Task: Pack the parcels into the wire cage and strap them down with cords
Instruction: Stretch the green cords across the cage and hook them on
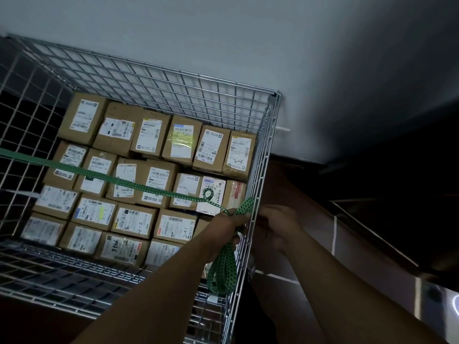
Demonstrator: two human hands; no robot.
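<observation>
Brown cardboard parcels [149,137] with white labels lie packed in rows on the floor of the silver wire cage [173,70]. A green black-dotted flat cord [124,181] stretches over them from the cage's left side to its right wall. There the left hand [231,220], inside the cage, holds the cord in curled fingers, with loops hanging below. The right hand [275,227] is just outside the mesh; its fingers' grip cannot be told
</observation>
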